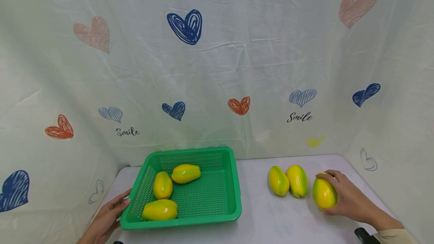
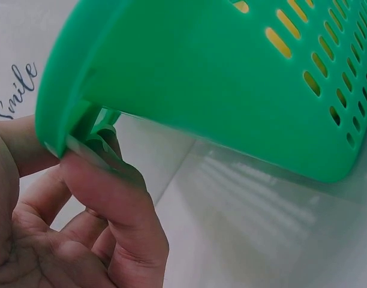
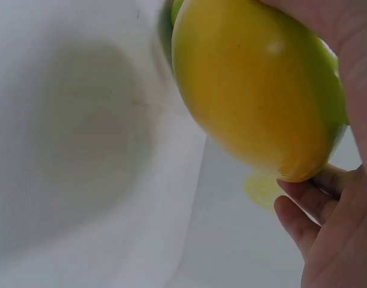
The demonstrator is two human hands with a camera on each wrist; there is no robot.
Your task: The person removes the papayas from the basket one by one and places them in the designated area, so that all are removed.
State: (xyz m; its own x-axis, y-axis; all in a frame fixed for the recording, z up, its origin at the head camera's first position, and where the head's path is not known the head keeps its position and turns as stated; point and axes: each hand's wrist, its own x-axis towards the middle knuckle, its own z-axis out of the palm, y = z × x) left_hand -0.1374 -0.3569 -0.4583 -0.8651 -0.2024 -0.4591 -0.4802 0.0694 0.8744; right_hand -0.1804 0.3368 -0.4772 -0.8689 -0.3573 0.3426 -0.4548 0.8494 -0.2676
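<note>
My right hand holds a glossy yellow-green mango between thumb and fingers at the table's right side. In the right wrist view this mango fills the upper part, its shadow lying apart from it on the table. To its left, two more mangoes, one beside the other, lie on the table. My left hand grips the left rim of a green plastic basket; in the left wrist view the fingers curl at the rim. Three mangoes lie inside, towards the basket's left: one, another and a third.
Underneath is a white-covered table. A pale curtain printed with hearts and the word Smile hangs behind the table and along both sides. A dark object shows near the right wrist.
</note>
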